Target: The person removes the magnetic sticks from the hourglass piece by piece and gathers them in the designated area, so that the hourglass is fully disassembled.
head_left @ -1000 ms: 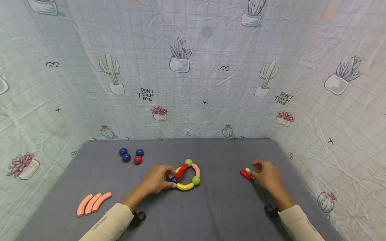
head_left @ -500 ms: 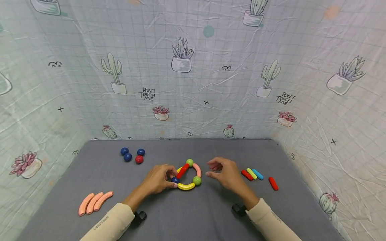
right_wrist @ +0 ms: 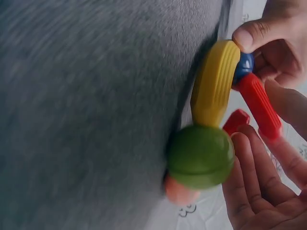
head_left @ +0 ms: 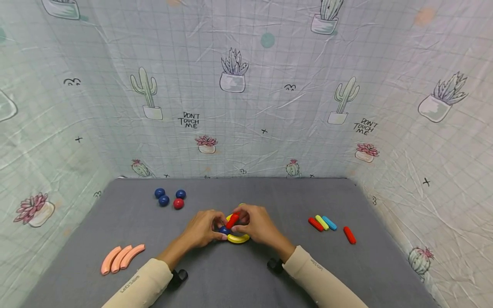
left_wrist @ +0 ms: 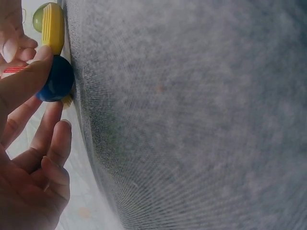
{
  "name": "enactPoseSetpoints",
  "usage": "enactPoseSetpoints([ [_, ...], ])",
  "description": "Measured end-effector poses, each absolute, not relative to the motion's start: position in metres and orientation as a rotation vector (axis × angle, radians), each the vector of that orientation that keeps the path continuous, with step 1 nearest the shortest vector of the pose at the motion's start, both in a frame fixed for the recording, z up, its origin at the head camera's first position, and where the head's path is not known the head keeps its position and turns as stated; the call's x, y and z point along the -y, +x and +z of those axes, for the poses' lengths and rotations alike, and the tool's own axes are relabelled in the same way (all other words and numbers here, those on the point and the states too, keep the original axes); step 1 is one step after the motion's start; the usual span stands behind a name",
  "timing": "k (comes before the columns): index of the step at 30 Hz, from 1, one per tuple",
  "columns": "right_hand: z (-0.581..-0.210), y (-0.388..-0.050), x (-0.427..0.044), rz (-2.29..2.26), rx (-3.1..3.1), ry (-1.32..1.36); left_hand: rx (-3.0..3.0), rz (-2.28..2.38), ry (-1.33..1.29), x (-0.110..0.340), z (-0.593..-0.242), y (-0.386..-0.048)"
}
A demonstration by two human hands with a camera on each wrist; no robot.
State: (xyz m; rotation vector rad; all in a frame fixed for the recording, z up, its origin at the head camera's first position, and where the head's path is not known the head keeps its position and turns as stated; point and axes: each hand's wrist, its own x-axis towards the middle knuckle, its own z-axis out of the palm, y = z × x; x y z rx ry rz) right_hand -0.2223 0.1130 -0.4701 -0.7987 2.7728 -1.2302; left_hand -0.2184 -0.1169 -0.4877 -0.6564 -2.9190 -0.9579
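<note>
My left hand (head_left: 202, 229) pinches a glossy blue ball (left_wrist: 58, 80) between thumb and fingers. A yellow curved piece (right_wrist: 216, 84) runs from the ball to a green ball (right_wrist: 200, 157), with part of a pink piece (right_wrist: 181, 190) beyond it. From the blue ball a straight red stick (right_wrist: 260, 105) slants upward. My right hand (head_left: 259, 224) has its thumb and a fingertip on this stick, near its free end. Behind it shows a second red piece (right_wrist: 236, 120), partly hidden by fingers. In the head view, the right hand covers most of the ring's right side.
Blue balls (head_left: 163, 200) and a red ball (head_left: 178, 203) lie at the back left. Several pink curved pieces (head_left: 116, 259) rest at the front left. On the right of the grey table (head_left: 231, 282) are red, yellow-green and blue sticks (head_left: 329, 222) and a separate red stick (head_left: 349, 235).
My right hand has left the sticks at the right and moved left to the ring, where its fingers meet the upright red stick. The left hand keeps its hold on the blue ball.
</note>
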Motion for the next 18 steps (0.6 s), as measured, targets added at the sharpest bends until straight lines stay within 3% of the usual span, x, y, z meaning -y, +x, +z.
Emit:
enactPoseSetpoints([
  [18, -0.471, -0.211, -0.095, -1.043, -3.058, -0.875, 2.919, -0.930, -0.645, 0.116, -0.487, -0.217],
])
